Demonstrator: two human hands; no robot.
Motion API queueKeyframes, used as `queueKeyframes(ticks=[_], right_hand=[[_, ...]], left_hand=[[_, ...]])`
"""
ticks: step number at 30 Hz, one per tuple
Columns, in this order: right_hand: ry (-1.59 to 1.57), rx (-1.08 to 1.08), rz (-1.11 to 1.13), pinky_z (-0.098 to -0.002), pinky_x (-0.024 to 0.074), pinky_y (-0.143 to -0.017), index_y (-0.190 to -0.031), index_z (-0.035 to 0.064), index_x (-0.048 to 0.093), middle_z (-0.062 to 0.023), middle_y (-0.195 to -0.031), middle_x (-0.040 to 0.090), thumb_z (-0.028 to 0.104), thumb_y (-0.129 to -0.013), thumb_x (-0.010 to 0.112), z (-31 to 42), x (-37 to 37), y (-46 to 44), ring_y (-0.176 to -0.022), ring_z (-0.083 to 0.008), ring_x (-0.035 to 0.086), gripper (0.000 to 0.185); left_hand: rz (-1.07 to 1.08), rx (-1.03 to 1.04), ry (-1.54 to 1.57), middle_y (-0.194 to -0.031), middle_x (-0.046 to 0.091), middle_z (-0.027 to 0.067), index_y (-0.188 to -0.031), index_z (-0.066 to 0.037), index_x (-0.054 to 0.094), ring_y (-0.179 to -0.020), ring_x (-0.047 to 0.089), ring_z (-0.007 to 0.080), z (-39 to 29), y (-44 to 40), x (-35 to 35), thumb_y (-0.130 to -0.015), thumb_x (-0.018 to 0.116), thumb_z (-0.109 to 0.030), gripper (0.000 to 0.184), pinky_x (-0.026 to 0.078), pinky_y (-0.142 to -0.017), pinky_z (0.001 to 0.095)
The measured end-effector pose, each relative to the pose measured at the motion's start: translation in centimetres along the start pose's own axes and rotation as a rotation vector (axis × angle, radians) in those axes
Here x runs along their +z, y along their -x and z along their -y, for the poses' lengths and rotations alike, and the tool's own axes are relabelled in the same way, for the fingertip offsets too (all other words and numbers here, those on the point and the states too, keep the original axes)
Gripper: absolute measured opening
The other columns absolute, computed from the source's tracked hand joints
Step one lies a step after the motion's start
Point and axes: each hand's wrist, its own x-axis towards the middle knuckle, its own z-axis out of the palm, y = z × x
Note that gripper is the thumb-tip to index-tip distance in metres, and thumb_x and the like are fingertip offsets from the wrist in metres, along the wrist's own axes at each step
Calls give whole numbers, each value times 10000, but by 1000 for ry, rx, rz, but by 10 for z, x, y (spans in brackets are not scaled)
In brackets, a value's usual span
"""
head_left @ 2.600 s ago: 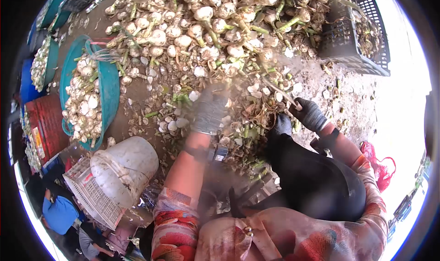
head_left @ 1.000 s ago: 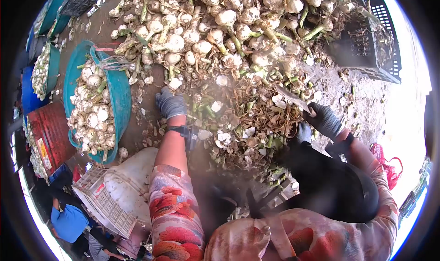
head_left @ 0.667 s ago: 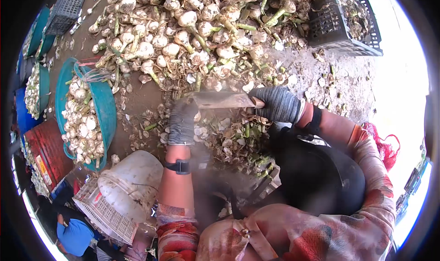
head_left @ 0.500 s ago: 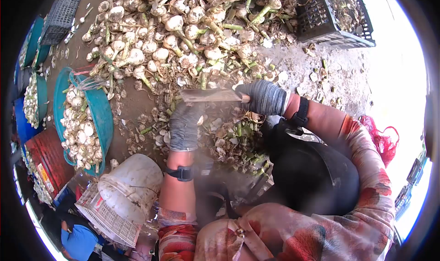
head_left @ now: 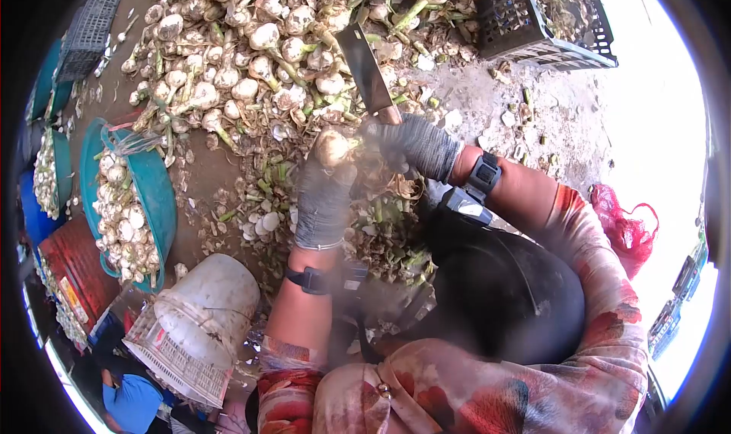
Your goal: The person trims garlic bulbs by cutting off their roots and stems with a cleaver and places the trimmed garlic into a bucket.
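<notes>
My left hand [head_left: 320, 202], in a grey knit glove, is closed around a garlic bulb [head_left: 333, 148]. The bulb's cut stem side points right, toward my other hand. Gloved as well, my right hand [head_left: 419, 145] grips the wooden handle of a broad-bladed knife [head_left: 367, 72]. Its blade tilts up and away, over the garlic pile [head_left: 266, 34]. My right fingertips are close to the stem end of the bulb; blur hides whether they touch it. Beneath my hands lies a heap of stem pieces and peelings [head_left: 381, 232].
At left stands a teal basket [head_left: 169, 205] of trimmed bulbs, near a white bucket [head_left: 221, 282] and a red tub [head_left: 80, 255]. A black crate [head_left: 548, 49] holds scraps at the upper right. Beside my right arm hangs a red mesh bag [head_left: 628, 228]. A person in blue [head_left: 133, 403] is at lower left.
The knife has swung from lying level across my hands to pointing up and away. A garlic bulb now shows in my left hand. My view has shifted slightly.
</notes>
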Motion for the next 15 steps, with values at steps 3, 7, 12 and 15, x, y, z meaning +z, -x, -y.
queueKeyframes(ticks=[3, 7, 12, 15], right_hand=[[-121, -19, 35, -298, 442, -438, -838, 53, 628, -38, -573, 556, 526, -884, 599, -18, 11, -2, -479, -137, 543, 476], [466, -249, -86, -379, 496, -579, -929, 75, 619, -134, -663, 603, 430, -877, 614, -1, -6, 12, -620, -267, 621, 358], [845, -615, -91, -432, 511, -659, -980, 128, 610, -139, -818, 643, 213, -778, 625, 25, -14, 55, -799, -349, 645, 219], [922, -566, -82, -443, 511, -640, -978, 140, 610, -121, -808, 642, 199, -766, 620, 25, -13, 55, -775, -337, 653, 220]], left_hand=[[-82, 121, -86, -1095, 617, 54, -1201, -21, 575, -1003, 574, 147, 16, -9, 10, -879, 619, -192, 367, 475, -860, 298], [16, 139, -202, -1088, 635, 48, -1170, -33, 590, -923, 598, 152, 18, -12, -5, -913, 589, -212, 314, 484, -835, 297], [93, 107, -268, -1118, 639, 68, -1145, -55, 587, -941, 620, 137, 39, -3, -26, -940, 589, -280, 304, 500, -839, 288], [187, 35, -385, -1210, 599, 70, -1279, -69, 505, -1036, 590, 149, 73, -10, -61, -969, 540, -316, 398, 473, -908, 288]])
